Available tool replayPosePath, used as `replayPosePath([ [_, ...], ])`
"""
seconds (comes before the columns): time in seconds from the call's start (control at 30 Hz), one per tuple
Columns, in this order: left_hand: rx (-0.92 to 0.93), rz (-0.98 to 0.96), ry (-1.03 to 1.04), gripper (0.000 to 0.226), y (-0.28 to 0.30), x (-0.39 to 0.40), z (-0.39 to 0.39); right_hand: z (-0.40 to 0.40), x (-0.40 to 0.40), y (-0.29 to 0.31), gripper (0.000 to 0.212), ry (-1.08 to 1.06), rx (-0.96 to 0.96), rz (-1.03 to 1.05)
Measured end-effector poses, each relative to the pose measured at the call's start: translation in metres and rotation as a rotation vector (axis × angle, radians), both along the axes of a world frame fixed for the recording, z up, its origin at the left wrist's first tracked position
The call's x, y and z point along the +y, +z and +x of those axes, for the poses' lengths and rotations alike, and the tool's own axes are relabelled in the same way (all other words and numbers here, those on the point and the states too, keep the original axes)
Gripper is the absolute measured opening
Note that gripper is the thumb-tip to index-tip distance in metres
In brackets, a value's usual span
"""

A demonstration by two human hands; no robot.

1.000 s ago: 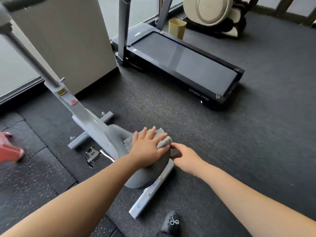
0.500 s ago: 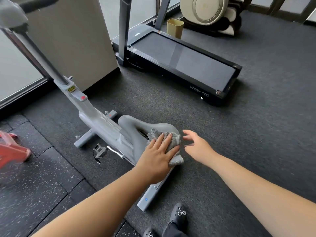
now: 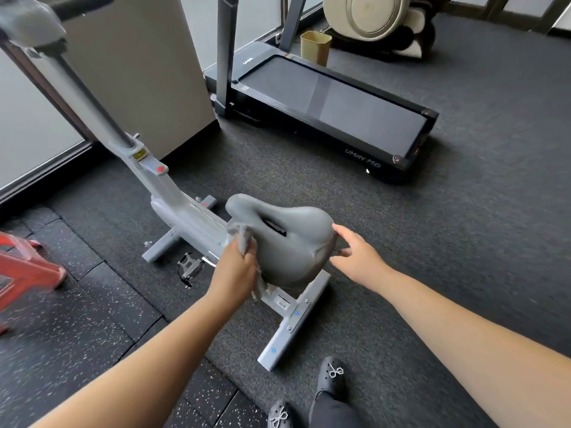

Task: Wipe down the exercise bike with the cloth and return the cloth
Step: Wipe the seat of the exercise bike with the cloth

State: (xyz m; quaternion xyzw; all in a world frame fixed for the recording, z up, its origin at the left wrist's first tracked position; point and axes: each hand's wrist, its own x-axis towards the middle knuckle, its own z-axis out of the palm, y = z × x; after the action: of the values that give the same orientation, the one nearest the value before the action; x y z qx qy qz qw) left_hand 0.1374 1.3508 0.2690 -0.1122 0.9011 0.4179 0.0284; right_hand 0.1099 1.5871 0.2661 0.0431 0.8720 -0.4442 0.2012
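The grey exercise bike (image 3: pixel 160 186) stands on dark rubber floor, its grey saddle (image 3: pixel 287 236) in the middle of the view. My left hand (image 3: pixel 236 267) grips a grey cloth (image 3: pixel 242 234) and presses it against the saddle's left side; part of the cloth hangs below my palm. My right hand (image 3: pixel 355 251) rests with spread fingers against the saddle's right rear edge and holds nothing.
A black treadmill (image 3: pixel 333 109) lies behind the bike, with a tan bin (image 3: pixel 315 46) and a cream machine (image 3: pixel 377 17) beyond it. A red stool (image 3: pixel 24 267) sits at the left. The bike's rear foot bar (image 3: pixel 293 322) and my black shoes (image 3: pixel 332 378) are below.
My left hand slid the cloth from the saddle's top rear down to its left side. The saddle top is now uncovered. My right hand shifted to the saddle's right edge.
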Motion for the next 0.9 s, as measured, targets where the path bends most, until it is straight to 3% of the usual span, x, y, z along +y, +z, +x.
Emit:
replayPosePath([
  [0.03,0.009,0.015,-0.040,0.023,0.000,0.012,0.002,0.000,0.000,-0.001,0.070,-0.002,0.010,0.003],
  [0.13,-0.137,-0.160,-0.258,0.077,-0.012,0.046,0.012,-0.005,0.001,-0.003,0.070,0.002,0.020,-0.002],
  [0.17,-0.158,-0.200,-0.235,0.078,-0.015,0.052,0.014,-0.009,0.002,-0.003,0.070,0.016,0.022,-0.002],
  [0.3,-0.007,-0.102,-0.029,0.057,-0.016,0.057,0.005,-0.031,0.007,-0.002,0.073,0.110,0.049,0.009],
  [0.4,-0.134,-0.208,0.055,0.074,-0.027,0.073,0.003,-0.049,0.009,0.000,0.081,0.193,0.042,0.020],
  [0.5,-0.147,-0.226,0.212,0.081,-0.028,0.088,-0.007,-0.065,0.010,-0.002,0.088,0.291,0.035,0.050],
  [0.67,-0.174,-0.119,0.440,0.081,-0.030,0.078,-0.044,-0.089,0.012,-0.008,0.097,0.458,0.009,0.112],
  [0.77,-0.157,0.058,0.533,0.081,-0.028,0.055,-0.080,-0.101,0.012,-0.012,0.104,0.518,-0.016,0.121],
  [0.9,-0.103,0.129,0.698,0.059,-0.025,0.032,-0.123,-0.105,0.015,-0.018,0.105,0.543,-0.002,0.084],
])
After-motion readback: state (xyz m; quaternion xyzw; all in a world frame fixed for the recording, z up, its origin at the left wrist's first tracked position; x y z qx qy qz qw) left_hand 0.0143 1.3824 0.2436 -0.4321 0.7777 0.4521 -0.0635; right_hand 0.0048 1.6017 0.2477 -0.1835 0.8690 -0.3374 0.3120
